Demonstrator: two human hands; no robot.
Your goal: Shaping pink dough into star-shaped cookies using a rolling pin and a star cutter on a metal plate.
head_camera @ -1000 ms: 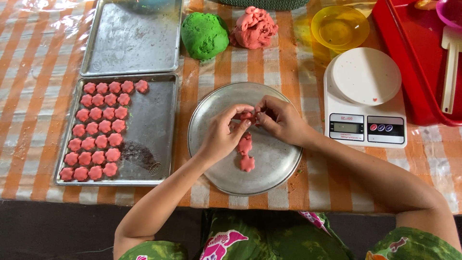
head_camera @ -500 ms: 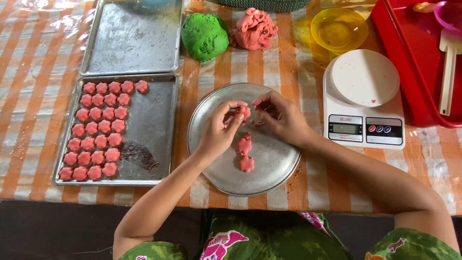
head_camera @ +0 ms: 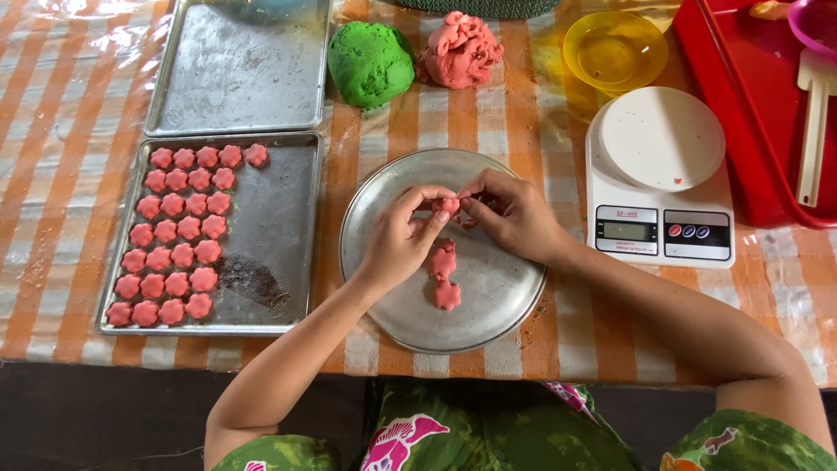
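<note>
Both hands meet over a round metal plate [head_camera: 497, 301]. My left hand [head_camera: 403, 237] and my right hand [head_camera: 510, 214] pinch one small piece of pink dough [head_camera: 447, 206] between their fingertips, just above the plate. Two shaped pink dough pieces [head_camera: 445, 275] lie on the plate below the hands. To the left, a metal baking tray [head_camera: 270, 235] holds several rows of pink flower-shaped pieces [head_camera: 179, 231] on its left half.
A second, bare baking tray [head_camera: 235, 65] lies behind the first. A green dough ball [head_camera: 370, 63] and a pink dough lump [head_camera: 460, 50] sit at the back. A white kitchen scale [head_camera: 660, 174], a yellow bowl [head_camera: 615, 48] and a red tray [head_camera: 750, 96] stand at the right.
The hands have shifted slightly while working the small pink piece between the fingertips. Everything else on the table is unchanged.
</note>
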